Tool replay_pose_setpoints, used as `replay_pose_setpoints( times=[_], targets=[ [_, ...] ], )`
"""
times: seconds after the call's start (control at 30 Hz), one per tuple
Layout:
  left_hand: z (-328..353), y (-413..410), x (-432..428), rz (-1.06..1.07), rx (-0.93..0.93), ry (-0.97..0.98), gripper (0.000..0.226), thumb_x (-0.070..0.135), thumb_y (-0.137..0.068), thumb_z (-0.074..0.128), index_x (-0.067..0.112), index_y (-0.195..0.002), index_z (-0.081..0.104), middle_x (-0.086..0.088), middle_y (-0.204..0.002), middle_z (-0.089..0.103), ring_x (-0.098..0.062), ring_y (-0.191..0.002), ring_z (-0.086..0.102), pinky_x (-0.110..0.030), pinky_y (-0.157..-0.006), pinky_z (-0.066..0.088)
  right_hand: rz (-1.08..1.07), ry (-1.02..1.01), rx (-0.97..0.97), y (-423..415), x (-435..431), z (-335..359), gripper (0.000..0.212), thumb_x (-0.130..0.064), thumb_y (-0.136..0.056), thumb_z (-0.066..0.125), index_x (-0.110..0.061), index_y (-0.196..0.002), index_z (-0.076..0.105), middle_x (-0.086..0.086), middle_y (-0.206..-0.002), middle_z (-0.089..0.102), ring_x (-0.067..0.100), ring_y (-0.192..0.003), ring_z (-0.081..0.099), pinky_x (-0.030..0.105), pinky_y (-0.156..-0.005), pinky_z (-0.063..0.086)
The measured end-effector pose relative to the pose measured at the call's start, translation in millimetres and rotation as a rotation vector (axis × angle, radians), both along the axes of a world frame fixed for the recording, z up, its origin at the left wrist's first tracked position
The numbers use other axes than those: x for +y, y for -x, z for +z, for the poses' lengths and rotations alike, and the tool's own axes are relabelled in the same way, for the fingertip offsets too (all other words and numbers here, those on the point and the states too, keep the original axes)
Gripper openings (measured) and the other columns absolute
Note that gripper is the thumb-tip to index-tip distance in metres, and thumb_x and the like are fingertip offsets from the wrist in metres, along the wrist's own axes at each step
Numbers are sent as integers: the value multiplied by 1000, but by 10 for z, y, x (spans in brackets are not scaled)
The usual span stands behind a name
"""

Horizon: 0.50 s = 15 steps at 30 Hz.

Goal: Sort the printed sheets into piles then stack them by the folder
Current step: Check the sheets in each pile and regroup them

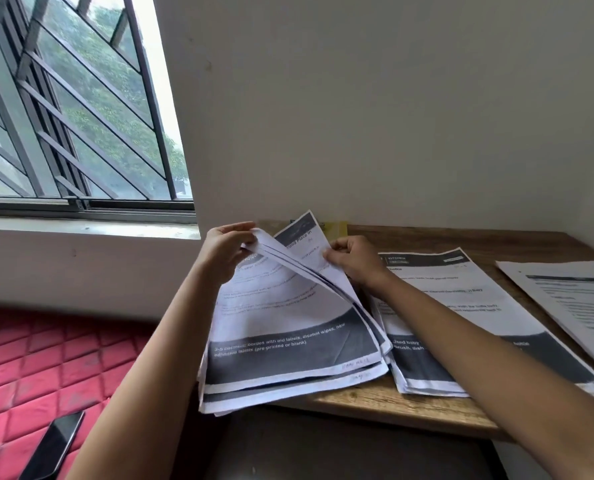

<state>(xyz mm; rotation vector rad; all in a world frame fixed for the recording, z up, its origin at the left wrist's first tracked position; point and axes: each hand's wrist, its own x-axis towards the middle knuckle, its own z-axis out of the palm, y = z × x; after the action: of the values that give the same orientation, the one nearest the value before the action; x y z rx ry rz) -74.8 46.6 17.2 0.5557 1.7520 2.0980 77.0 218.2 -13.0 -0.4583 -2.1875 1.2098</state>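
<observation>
Head — sheets (288,317) pinched in left grip (224,249).

Held sheets (288,323), 6 o'clock of centre: white, faint grey text lines, broad charcoal band with white lettering.
Middle pile (454,271), 4 o'clock: white, charcoal bands at top and bottom.
Right pile (572,299), 3 o'clock: white, thin dark header, grey lines.
Counter (392,407): brown woodgrain.
Bed (39,358), 8 o'clock: red, diamond-quilted.
Phone (55,445): glossy black.
Wall (392,98): plain off-white.
Window grille (63,109), 10 o'clock: grey, diagonal bars.
</observation>
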Motion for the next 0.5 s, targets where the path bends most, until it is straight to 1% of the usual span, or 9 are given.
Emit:
replay_pose_setpoints(
  times=[0.03,0.1,0.17,0.2,0.27,0.3,0.37,0.43,0.5],
  targets=[
    [52,0,-32,0,3,-9,31,-12,-86,52,6,-109,65,-6,-80,60,-10,-66,53,-13,-57,51,31,39,-31,-3,-3,28,18,-15,-87,67,-3,-100,69,11,-96,71,17,-79,65,30,-76,51],
    [154,5,-81,6,8,-15,32,-11,-87,52,6,-111,65,-5,-80,60,-7,-60,56,-13,-56,51,134,88,-181,-9,-10,94,27,-14,-83,71,-2,-106,66,15,-101,70,26,-87,67,38,-80,53],
    [245,5,-117,14,4,-8,33,-11,-87,52,7,-112,65,-4,-79,61,-2,-52,58,-13,-57,51,201,74,-319,-23,-37,172,30,-7,-80,72,1,-108,66,18,-100,70,27,-82,68,36,-74,55],
    [283,1,-135,19,1,-3,33,-11,-88,52,6,-113,65,-4,-79,61,-3,-52,58,-13,-56,52,201,56,-333,-37,-55,223,28,-3,-79,72,3,-106,66,19,-99,70,24,-77,67,32,-71,55],
    [352,-18,-172,25,-7,-4,35,-13,-87,51,3,-115,65,-6,-79,61,-5,-53,59,-13,-54,52,141,34,-281,-72,-74,330,24,0,-78,70,6,-102,66,19,-98,69,22,-74,66,30,-70,54],
    [378,-29,-190,29,-10,-7,36,-14,-86,51,2,-116,64,-7,-79,61,-4,-51,59,-13,-52,52,107,17,-257,-105,-80,387,23,0,-78,70,5,-101,66,19,-99,69,23,-76,66,31,-71,54],
    [409,-52,-223,43,-10,2,36,-16,-86,50,0,-115,64,-7,-80,61,-3,-47,59,-12,-51,51,73,-35,-276,-179,-87,498,22,-1,-78,71,2,-100,67,16,-98,70,24,-80,68,32,-73,55],
    [432,-85,-242,53,-9,22,35,-16,-86,50,0,-114,64,-7,-80,61,-4,-50,59,-12,-51,52,25,-69,-282,-251,-68,594,23,-3,-78,71,1,-101,67,13,-98,70,25,-82,68,32,-72,56],
    [455,-117,-239,51,-14,26,34,-17,-86,49,1,-110,64,-9,-79,60,-7,-55,59,-13,-51,52,-76,-96,-193,-337,-18,701,25,-4,-78,70,0,-103,67,12,-100,70,25,-85,68,33,-75,56]
  ],
)
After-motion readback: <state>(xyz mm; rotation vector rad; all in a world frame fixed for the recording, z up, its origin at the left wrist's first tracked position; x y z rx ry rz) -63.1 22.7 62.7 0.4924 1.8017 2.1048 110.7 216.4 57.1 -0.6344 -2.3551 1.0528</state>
